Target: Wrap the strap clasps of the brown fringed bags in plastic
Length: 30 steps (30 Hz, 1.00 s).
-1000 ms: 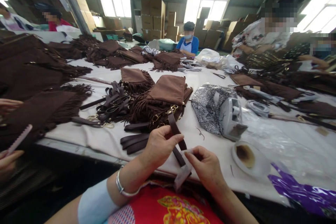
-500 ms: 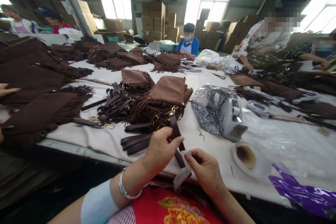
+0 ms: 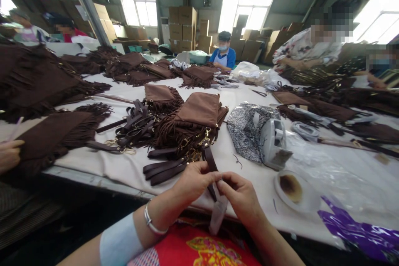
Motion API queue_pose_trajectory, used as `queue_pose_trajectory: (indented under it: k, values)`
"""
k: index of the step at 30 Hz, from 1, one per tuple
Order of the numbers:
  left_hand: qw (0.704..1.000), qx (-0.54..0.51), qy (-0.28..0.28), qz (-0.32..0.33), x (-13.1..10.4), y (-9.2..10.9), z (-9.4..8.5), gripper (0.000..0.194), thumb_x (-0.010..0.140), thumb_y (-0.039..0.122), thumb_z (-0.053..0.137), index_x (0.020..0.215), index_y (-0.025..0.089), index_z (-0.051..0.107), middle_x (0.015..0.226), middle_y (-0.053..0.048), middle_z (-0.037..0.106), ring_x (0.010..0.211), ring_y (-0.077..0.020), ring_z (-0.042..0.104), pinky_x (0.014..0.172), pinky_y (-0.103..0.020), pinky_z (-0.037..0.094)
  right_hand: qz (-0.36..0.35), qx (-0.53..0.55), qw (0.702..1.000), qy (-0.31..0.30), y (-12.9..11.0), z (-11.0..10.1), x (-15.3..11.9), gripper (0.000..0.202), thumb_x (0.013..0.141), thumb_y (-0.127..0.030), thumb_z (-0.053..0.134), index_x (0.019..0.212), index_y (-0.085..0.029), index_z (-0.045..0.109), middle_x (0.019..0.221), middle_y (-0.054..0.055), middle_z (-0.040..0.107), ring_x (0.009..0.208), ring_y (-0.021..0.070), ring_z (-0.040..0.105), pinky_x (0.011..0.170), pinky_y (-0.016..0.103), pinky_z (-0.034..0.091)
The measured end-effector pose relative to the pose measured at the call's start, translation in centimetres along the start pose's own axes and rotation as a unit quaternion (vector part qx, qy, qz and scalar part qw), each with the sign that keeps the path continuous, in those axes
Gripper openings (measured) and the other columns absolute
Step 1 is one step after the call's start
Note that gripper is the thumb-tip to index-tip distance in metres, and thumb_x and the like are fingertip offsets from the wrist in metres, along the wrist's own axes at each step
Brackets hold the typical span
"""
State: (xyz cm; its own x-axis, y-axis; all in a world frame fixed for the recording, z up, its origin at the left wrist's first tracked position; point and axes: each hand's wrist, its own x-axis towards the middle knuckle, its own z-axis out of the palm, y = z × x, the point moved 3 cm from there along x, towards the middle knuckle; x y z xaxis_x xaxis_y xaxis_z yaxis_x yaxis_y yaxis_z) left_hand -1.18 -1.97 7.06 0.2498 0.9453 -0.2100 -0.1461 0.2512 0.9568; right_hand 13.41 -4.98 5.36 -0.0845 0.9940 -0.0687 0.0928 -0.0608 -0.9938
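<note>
My left hand pinches a dark brown strap that hangs by a gold clasp from a brown fringed bag. Right beside it, my right hand is closed on a strip of translucent wrapping, which lies along the strap and dangles below the fingers. The fingertips of both hands meet at the strap. The bag rests on top of a stack of similar bags. Several loose straps lie to the left of my left hand.
A tape dispenser stands on a silvery textured cloth, with a white dish holding a brown stain nearby. Purple plastic lies at the right edge. At left, a co-worker's hand touches another fringed bag. Other people work around the table.
My right hand has moved up and left to meet my left hand, bringing the wrapping against the strap. At the left, the co-worker's hand has shifted.
</note>
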Motion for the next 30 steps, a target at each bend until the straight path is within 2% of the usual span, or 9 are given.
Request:
queue_pose_trajectory:
  k: [3,6,9,12,14,18,23,26,30]
  values:
    - [0.997,-0.058,-0.001,-0.044,1.0,0.2,-1.0,0.031,0.068,0.042,0.078,0.078,0.014,0.070,0.078,-0.005,0.070,0.071,-0.0153,0.063,0.065,-0.025,0.048,0.022,0.039,0.999,-0.028,-0.1,-0.8,0.2,0.024,0.078,-0.038,0.070,0.085,-0.015,0.073,0.071,0.002,0.069,0.064,0.0137,0.058,0.061,0.023,0.047]
    - [0.982,-0.167,-0.012,-0.088,2.6,1.5,-1.5,0.036,0.077,0.049,0.070,0.086,0.015,0.067,0.088,-0.009,0.072,0.076,-0.0166,0.066,0.069,-0.027,0.051,0.043,0.053,0.996,-0.065,-0.4,-1.6,0.0,0.023,0.075,-0.037,0.075,0.082,-0.015,0.073,0.069,0.002,0.069,0.063,0.0134,0.058,0.061,0.023,0.047]
    - [0.966,-0.232,0.015,-0.109,4.3,3.1,-1.2,0.029,0.083,0.042,0.065,0.086,0.014,0.065,0.086,-0.010,0.071,0.071,-0.0162,0.066,0.068,-0.028,0.053,0.046,0.041,0.996,-0.070,-1.1,-2.1,0.1,0.025,0.072,-0.038,0.077,0.084,-0.016,0.075,0.071,0.003,0.071,0.065,0.0150,0.060,0.063,0.024,0.049]
    - [0.953,-0.272,0.072,-0.111,5.4,4.2,-0.3,0.016,0.086,0.029,0.060,0.083,0.013,0.064,0.078,-0.007,0.070,0.065,-0.0143,0.065,0.064,-0.027,0.052,0.034,0.013,0.999,-0.038,-1.9,-2.4,1.2,0.031,0.073,-0.043,0.075,0.088,-0.016,0.076,0.077,0.005,0.073,0.069,0.0173,0.062,0.064,0.026,0.049]
    - [0.947,-0.293,0.089,-0.096,5.8,4.4,0.5,0.012,0.086,0.023,0.058,0.081,0.013,0.063,0.078,-0.008,0.069,0.067,-0.0148,0.065,0.066,-0.028,0.052,0.022,-0.019,1.000,-0.005,-2.7,-2.8,2.5,0.035,0.075,-0.048,0.071,0.088,-0.015,0.076,0.078,0.006,0.073,0.069,0.0189,0.062,0.063,0.027,0.049]
    - [0.951,-0.287,0.099,-0.055,6.1,3.9,1.4,0.007,0.079,0.021,0.063,0.081,0.014,0.064,0.082,-0.005,0.067,0.075,-0.0158,0.064,0.070,-0.029,0.050,-0.013,-0.110,0.992,0.062,-4.4,-3.0,5.6,0.042,0.076,-0.053,0.066,0.087,-0.013,0.077,0.073,0.007,0.073,0.066,0.0211,0.063,0.059,0.028,0.047]
    - [0.973,-0.214,0.078,-0.024,5.2,2.9,1.4,0.021,0.073,0.034,0.070,0.083,0.016,0.066,0.087,-0.004,0.066,0.082,-0.0161,0.062,0.073,-0.031,0.047,-0.078,-0.164,0.978,0.100,-5.8,-1.9,8.7,0.039,0.079,-0.049,0.062,0.079,-0.013,0.077,0.070,0.006,0.073,0.067,0.0213,0.062,0.062,0.029,0.047]
    - [0.979,-0.183,0.080,-0.039,4.6,2.9,0.7,0.025,0.078,0.038,0.067,0.089,0.015,0.065,0.090,-0.006,0.067,0.078,-0.0152,0.063,0.070,-0.029,0.047,-0.074,-0.151,0.981,0.095,-5.4,-1.3,9.2,0.041,0.077,-0.052,0.063,0.074,-0.013,0.076,0.064,0.006,0.070,0.062,0.0199,0.060,0.057,0.027,0.045]
    - [0.977,-0.178,0.086,-0.077,4.9,3.8,-0.6,0.025,0.084,0.038,0.061,0.090,0.014,0.061,0.088,-0.008,0.068,0.069,-0.0139,0.064,0.064,-0.027,0.048,-0.041,-0.119,0.989,0.075,-4.5,-1.1,8.5,0.043,0.075,-0.054,0.064,0.072,-0.013,0.074,0.059,0.003,0.065,0.055,0.0164,0.054,0.051,0.025,0.040]
